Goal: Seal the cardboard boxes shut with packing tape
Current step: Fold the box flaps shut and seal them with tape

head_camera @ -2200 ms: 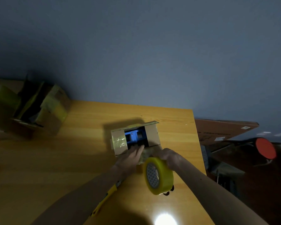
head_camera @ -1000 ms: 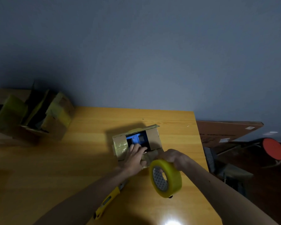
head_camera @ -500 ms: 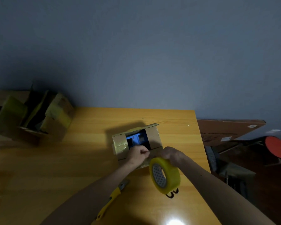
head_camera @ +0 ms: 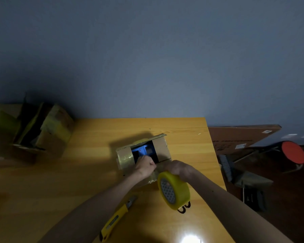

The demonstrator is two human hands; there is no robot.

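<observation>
1. Two hands worked at the near edge of the small cardboard box [head_camera: 161, 151]. It sat mid-bench [head_camera: 77, 172], long axis running left to right, top open, blue contents [head_camera: 141, 150] showing between the side flaps.
2. Left hand [head_camera: 145, 166]: fingers curled into a tight fist on the box's near edge, apparently pinching the tape end [head_camera: 155, 170]. The strip was too faint to confirm.
3. Right hand [head_camera: 180, 168]: fingers wrapped over the yellow packing tape roll [head_camera: 174, 190], held on edge just short of the box's near right corner.
4. Key relation: the box lay directly beyond both hands, the left hand closer to the opening. Judged: tape would need drawing away from the person, across the long axis, with the flaps folded down first.
5. A yellow utility knife [head_camera: 115, 220] lay on the bench beside the left forearm. Other boxes [head_camera: 42, 130] sat far left.
</observation>
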